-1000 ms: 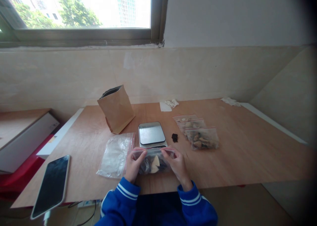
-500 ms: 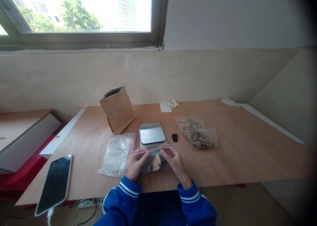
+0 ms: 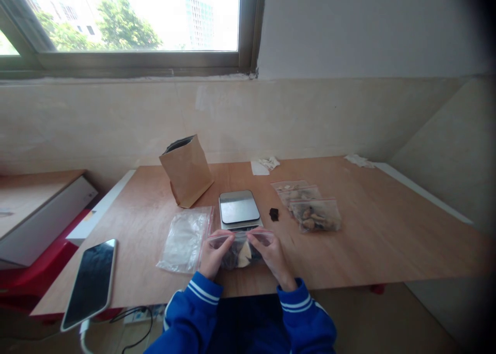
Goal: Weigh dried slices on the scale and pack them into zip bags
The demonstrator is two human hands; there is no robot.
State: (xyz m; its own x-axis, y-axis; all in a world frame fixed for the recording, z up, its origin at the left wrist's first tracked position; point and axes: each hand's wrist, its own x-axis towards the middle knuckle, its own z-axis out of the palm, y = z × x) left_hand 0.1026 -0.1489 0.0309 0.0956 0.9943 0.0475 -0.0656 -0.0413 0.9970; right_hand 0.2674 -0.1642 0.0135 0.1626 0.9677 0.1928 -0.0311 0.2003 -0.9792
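Observation:
Both hands pinch the red-edged top of a clear zip bag [image 3: 243, 256] at the table's near edge. Dark pieces and a pale, wedge-like piece show inside it. My left hand [image 3: 214, 253] grips the bag's left part, thumb along the seal. On the other side, my right hand [image 3: 272, 251] holds the strip with thumb and fingers, its thumb close to the left one. Just behind the bag lies a kitchen scale [image 3: 239, 207] with a shiny plate, its front partly hidden. A small dark piece [image 3: 274, 214] rests to the scale's right.
Empty zip bags [image 3: 186, 240] lie left of my hands. A brown paper bag [image 3: 188, 173] stands open behind them. Several filled zip bags [image 3: 315, 217] overlap on the right. A phone [image 3: 91, 281] with a white cable is at the left edge; crumpled paper [image 3: 269, 163] lies by the wall.
My right thumb has slid left along the bag's top, nearer my left thumb. The whole view has shifted slightly; the other things keep their places on the table.

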